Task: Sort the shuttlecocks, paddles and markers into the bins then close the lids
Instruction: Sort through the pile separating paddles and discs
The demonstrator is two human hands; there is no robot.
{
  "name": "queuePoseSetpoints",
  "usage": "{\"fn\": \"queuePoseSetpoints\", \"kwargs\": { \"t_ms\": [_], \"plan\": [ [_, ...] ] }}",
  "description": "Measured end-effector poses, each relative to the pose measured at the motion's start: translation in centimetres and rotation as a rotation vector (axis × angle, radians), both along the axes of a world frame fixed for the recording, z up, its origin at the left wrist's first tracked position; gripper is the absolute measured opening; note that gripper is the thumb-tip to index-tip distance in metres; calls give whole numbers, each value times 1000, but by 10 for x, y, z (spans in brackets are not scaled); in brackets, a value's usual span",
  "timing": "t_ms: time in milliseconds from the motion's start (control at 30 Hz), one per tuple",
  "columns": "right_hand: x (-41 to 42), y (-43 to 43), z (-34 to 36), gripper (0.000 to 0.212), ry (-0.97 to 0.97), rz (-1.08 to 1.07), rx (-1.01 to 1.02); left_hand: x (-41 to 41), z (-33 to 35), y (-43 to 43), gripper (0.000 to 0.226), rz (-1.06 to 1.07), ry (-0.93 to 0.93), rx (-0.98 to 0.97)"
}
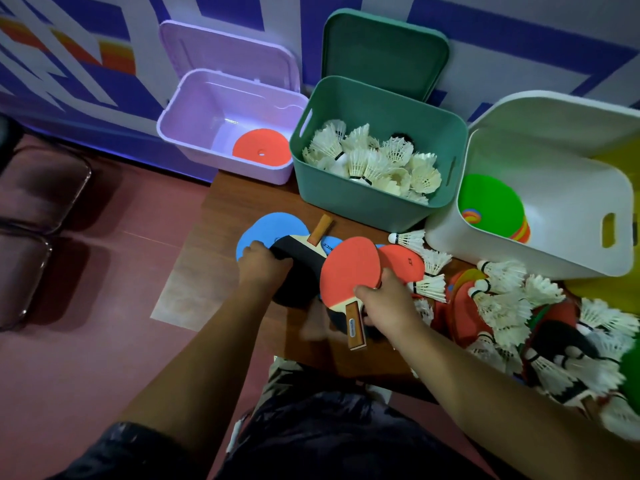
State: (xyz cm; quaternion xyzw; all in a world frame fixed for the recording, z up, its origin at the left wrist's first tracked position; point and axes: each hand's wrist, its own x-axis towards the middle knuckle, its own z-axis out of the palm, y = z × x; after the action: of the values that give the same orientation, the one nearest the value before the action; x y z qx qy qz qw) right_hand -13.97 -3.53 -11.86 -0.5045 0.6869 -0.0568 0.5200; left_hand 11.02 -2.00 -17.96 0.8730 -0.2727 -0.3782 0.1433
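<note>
roughly mid-sort: green bin [363,206] is well filled with shuttlecocks [374,161], white bin [519,251] holds stacked markers [488,199], purple bin [194,109] has only one red disc [261,147], and all three lids are up. left hand [258,263] grips the edge of a black paddle [301,258] and right hand [386,301] grips a red paddle [348,268] by the neck, both over the table [249,195] just in front of the bins. the loose pile [502,299] at right is blurred and cut off, so the remaining count is unclear, as is how many paddles are stacked under the hands.
</note>
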Motion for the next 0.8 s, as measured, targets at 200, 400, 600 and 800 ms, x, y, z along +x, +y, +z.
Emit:
{"fn": "queuePoseSetpoints", "kwargs": {
  "t_ms": [200,400,600,800],
  "plan": [
    [2,-6,12,25,-16,-33,-24,15,29,-11,36,-101,253,-54],
    [7,-25,45,16,-29,-85,-65,6,70,-30,16,-229,194,-106],
    [-3,-45,87,25,-31,-103,-135,-14,132,-61,22,-512,149,-216],
    [-34,-41,134,24,-57,-217,-196,-60,190,-83,30,-657,247,-303]
  ]
}}
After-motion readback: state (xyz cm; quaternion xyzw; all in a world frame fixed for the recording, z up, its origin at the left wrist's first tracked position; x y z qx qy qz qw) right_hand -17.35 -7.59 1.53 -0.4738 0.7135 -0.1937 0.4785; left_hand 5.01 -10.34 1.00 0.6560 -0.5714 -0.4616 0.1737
